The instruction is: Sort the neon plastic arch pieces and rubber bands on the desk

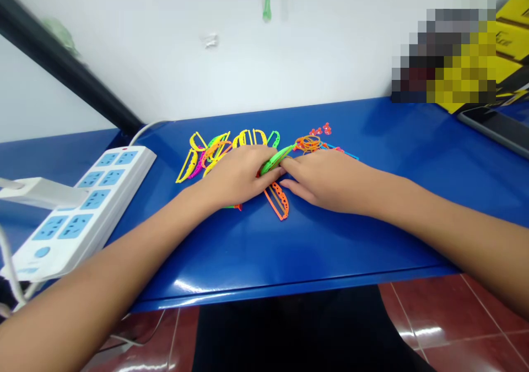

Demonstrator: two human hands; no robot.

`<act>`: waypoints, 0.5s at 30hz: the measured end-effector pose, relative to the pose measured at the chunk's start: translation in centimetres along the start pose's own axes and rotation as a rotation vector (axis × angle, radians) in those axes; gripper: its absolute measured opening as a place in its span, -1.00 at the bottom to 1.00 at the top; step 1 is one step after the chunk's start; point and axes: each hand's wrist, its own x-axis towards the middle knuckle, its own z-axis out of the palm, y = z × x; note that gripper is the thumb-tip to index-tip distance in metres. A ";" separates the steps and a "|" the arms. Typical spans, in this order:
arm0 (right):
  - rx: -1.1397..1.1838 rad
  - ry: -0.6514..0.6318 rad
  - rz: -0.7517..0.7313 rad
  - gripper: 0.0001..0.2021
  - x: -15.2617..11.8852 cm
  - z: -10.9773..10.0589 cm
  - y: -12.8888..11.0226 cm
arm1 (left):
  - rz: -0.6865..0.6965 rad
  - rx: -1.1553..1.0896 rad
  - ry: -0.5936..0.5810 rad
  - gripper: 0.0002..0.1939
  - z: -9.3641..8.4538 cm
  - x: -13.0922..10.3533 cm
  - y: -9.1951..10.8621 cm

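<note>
My left hand (248, 174) is closed around a bright green plastic toy bow (278, 160), which slants up to the right. My right hand (320, 178) meets it from the other side, its fingertips pressed against the bow; the exact grip is partly hidden. Just below the fingers, an orange toy bow (283, 202) lies on the table. Beyond my left hand is a loose group of yellow toy bows (190, 165), with pink, green and orange ones among them. Orange rubber bands (308, 143) are heaped beyond my right hand, beside some blue and pink pieces, partly covered.
Small red pieces (326, 128) lie near the white wall. A white power strip (99, 195) with a plug and cables stands on the left of the blue table (256, 256). On the right are a dark phone (496, 127) and yellow-black boxes (510, 38).
</note>
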 end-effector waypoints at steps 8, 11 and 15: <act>0.015 -0.012 -0.004 -0.72 0.0 -0.1 -0.1 | -0.037 -0.001 -0.024 -0.74 -0.1 0.0 0.2; 0.019 -0.012 -0.006 -0.72 0.0 -0.2 -0.1 | -0.037 -0.014 -0.024 -0.75 -0.1 0.0 0.4; 0.020 -0.009 -0.012 -0.72 -0.1 -0.2 -0.1 | -0.021 -0.018 -0.023 -0.74 -0.2 0.0 0.4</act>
